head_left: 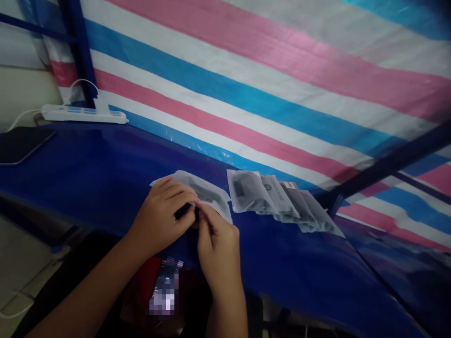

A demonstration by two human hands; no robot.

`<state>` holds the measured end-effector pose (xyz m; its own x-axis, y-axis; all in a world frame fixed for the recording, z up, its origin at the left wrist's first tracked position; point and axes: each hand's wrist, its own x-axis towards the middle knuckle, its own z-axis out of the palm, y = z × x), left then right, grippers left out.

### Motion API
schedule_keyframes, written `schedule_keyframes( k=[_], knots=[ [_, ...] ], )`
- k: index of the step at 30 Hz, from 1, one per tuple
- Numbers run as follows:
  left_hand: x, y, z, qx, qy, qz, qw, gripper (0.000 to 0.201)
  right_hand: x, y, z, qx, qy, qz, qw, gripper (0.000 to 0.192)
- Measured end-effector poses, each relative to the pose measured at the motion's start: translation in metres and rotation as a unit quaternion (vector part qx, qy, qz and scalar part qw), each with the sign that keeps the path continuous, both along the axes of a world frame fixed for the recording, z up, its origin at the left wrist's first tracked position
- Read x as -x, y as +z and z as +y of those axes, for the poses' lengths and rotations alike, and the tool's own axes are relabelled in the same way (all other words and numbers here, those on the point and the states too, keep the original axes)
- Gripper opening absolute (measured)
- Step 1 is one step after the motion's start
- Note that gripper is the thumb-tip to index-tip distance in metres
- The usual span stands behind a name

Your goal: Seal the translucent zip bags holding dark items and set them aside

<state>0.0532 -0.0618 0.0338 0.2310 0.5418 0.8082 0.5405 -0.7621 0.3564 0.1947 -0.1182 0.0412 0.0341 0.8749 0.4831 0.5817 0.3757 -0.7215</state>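
Observation:
My left hand and my right hand meet over the front of the blue table, fingertips pinched together. Something small sits between them, mostly hidden by the fingers, and I cannot make out what it is. Just behind the fingers a frosted plastic bag lies on the table with a dark shape showing through it. My left fingers overlap the bag's left side. To the right, several similar frosted bags lie overlapping in a row, with dark contents and some printing visible.
The blue table runs along a striped plastic sheet. A white power strip with a plugged-in cable stands at the back left, near a dark flat tablet-like object. Below the table edge, a lit phone rests by my lap.

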Motion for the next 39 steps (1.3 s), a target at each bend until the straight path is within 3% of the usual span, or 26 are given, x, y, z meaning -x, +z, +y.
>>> schedule_keyframes(
  k=[10, 18, 25, 29, 32, 35, 39],
  knots=[
    [0.003, 0.001, 0.002, -0.016, 0.103, -0.084, 0.991, 0.017, -0.035, -0.010, 0.003, -0.016, -0.116, 0.063, 0.991, 0.029],
    [0.004, 0.004, 0.002, 0.000, 0.111, -0.112, 0.988, 0.010, -0.043, -0.012, 0.004, -0.038, -0.168, 0.096, 0.980, 0.028],
    [0.006, 0.001, -0.001, 0.000, 0.052, -0.108, 0.993, 0.014, -0.037, -0.007, 0.003, -0.086, -0.204, 0.146, 0.964, 0.025],
    [0.005, 0.004, -0.004, -0.012, 0.011, -0.090, 0.996, 0.020, -0.022, 0.003, -0.006, -0.132, -0.185, 0.134, 0.965, 0.025],
    [0.005, 0.007, -0.006, -0.037, -0.016, -0.087, 0.995, 0.016, -0.006, 0.008, -0.012, -0.149, -0.111, 0.048, 0.981, 0.029],
    [0.005, 0.007, -0.007, -0.053, -0.029, -0.084, 0.995, 0.013, 0.007, 0.007, -0.012, -0.150, -0.053, 0.003, 0.987, 0.032],
    [0.006, 0.003, -0.007, -0.054, -0.050, -0.075, 0.994, 0.013, 0.013, 0.004, -0.009, -0.162, -0.033, -0.008, 0.986, 0.035]
  ],
)
